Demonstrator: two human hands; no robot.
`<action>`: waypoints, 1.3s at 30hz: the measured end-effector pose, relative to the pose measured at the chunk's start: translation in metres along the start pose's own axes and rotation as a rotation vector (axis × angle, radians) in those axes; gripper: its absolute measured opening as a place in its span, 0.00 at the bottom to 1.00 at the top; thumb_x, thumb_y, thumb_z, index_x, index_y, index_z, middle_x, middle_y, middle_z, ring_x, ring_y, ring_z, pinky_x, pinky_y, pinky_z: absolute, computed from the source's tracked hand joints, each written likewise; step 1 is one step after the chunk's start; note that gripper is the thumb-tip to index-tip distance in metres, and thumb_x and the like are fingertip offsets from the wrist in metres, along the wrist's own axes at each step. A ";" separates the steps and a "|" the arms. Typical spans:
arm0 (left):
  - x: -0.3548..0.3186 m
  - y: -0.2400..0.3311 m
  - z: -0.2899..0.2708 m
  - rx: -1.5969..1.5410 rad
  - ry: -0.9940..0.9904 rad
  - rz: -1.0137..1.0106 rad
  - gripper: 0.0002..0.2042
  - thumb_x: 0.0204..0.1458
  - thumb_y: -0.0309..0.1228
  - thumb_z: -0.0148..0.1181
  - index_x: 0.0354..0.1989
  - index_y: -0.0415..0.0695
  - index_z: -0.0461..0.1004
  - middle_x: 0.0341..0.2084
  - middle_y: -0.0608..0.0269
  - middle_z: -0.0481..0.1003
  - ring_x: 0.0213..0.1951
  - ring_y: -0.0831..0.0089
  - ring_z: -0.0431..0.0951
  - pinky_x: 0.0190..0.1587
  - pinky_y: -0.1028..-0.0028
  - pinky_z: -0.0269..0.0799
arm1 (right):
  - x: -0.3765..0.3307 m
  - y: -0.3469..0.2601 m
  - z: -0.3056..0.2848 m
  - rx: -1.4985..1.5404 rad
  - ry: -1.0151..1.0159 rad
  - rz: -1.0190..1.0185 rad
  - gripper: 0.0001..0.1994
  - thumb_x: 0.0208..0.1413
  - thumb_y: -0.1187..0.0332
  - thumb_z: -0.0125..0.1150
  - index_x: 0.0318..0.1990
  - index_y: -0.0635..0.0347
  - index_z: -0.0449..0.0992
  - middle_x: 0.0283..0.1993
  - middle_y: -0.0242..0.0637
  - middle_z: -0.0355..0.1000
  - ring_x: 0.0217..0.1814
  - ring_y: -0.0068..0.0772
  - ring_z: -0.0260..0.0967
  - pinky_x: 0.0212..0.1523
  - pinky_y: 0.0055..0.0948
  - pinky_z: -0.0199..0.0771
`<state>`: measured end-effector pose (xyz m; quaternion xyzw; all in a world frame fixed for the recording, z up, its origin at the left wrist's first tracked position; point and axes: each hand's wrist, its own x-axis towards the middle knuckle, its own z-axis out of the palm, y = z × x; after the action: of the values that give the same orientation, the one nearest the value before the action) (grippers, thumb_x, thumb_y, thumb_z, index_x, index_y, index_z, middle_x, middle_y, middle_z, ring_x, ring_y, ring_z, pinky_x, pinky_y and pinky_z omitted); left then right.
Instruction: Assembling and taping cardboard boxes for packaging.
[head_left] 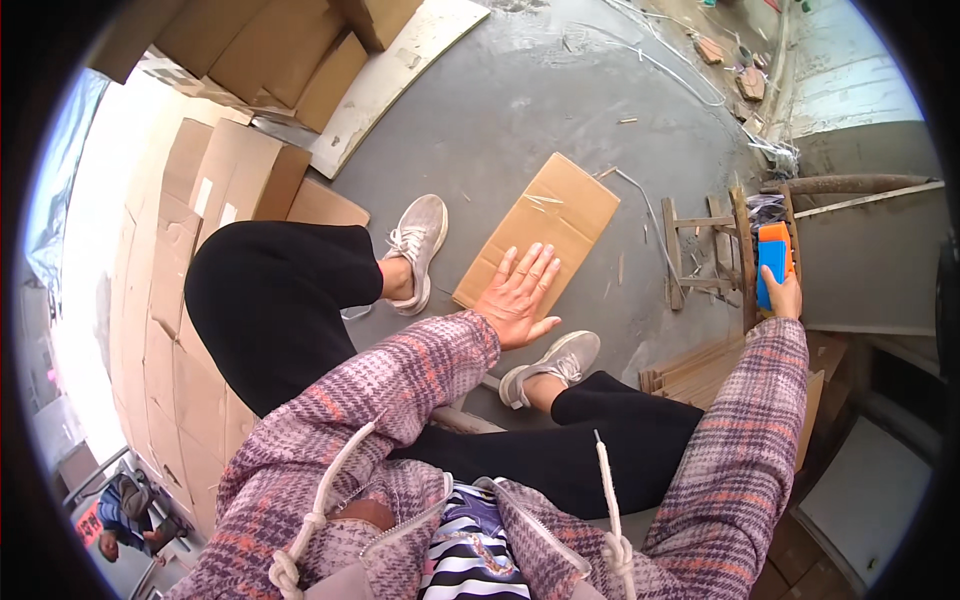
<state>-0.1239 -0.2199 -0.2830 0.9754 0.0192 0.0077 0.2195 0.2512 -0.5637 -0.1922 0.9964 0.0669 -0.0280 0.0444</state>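
Observation:
A flat brown cardboard piece (560,205) lies between my feet, with a shiny clear strip across its upper part. My left hand (520,298) is spread palm down over its near end, fingers apart; it appears to rest on the cardboard. Off to the right, my right hand (784,294) grips a blue and orange object (771,265), thumb along the blue side. Its exact kind is hard to make out. That hand is beside a small wooden stool (742,240), with dark, shiny wrapped stuff (766,208) just beyond the object.
Cardboard boxes (240,170) stand stacked at the left, and more (290,60) sit on a pale board (400,80). Flat cardboard sheets (700,368) lie near my right knee. A loose white cord (650,200) trails over the grey floor (480,110). A person (130,515) is far left.

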 end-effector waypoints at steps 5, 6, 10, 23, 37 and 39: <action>-0.002 -0.002 -0.003 -0.016 0.026 0.014 0.40 0.52 0.55 0.48 0.66 0.38 0.48 0.67 0.49 0.45 0.69 0.58 0.40 0.68 0.54 0.30 | -0.051 -0.046 -0.081 0.812 -0.170 -0.087 0.23 0.52 0.49 0.61 0.38 0.64 0.74 0.32 0.32 0.73 0.31 0.20 0.70 0.34 0.24 0.71; -0.009 -0.005 -0.005 -0.037 0.028 -0.026 0.39 0.53 0.54 0.48 0.66 0.39 0.48 0.67 0.49 0.45 0.69 0.58 0.40 0.67 0.54 0.31 | -0.085 -0.089 -0.104 0.960 -0.290 -0.125 0.21 0.53 0.50 0.61 0.40 0.63 0.73 0.32 0.31 0.73 0.31 0.19 0.69 0.33 0.22 0.70; -0.003 0.014 -0.045 -0.291 0.413 -0.137 0.29 0.56 0.48 0.50 0.60 0.40 0.60 0.60 0.50 0.59 0.62 0.59 0.58 0.63 0.56 0.49 | -0.170 -0.140 -0.139 1.126 -0.538 -0.323 0.26 0.52 0.53 0.61 0.51 0.65 0.68 0.40 0.36 0.72 0.38 0.21 0.70 0.41 0.22 0.71; -0.032 0.008 -0.163 -1.716 0.028 -0.150 0.12 0.58 0.34 0.54 0.42 0.38 0.74 0.33 0.70 0.75 0.34 0.85 0.71 0.40 0.81 0.68 | -0.277 -0.215 -0.136 0.810 -0.775 -0.635 0.25 0.46 0.56 0.66 0.45 0.65 0.68 0.36 0.34 0.71 0.36 0.22 0.67 0.38 0.23 0.69; -0.031 0.003 -0.147 -1.708 0.094 -0.177 0.10 0.56 0.33 0.58 0.38 0.38 0.74 0.33 0.66 0.75 0.37 0.81 0.74 0.41 0.78 0.70 | -0.266 -0.218 -0.102 0.805 -0.781 -0.609 0.27 0.42 0.64 0.70 0.50 0.66 0.68 0.44 0.41 0.71 0.45 0.34 0.70 0.47 0.30 0.68; -0.031 0.002 -0.143 -1.749 0.015 -0.188 0.11 0.57 0.32 0.57 0.43 0.39 0.74 0.34 0.67 0.75 0.38 0.83 0.73 0.42 0.80 0.70 | -0.266 -0.215 -0.101 0.781 -0.779 -0.610 0.27 0.42 0.64 0.70 0.49 0.66 0.68 0.44 0.41 0.71 0.45 0.35 0.70 0.47 0.30 0.68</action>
<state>-0.1586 -0.1619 -0.1532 0.4519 0.0880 0.0080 0.8877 -0.0363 -0.3765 -0.0937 0.7918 0.3120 -0.4227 -0.3115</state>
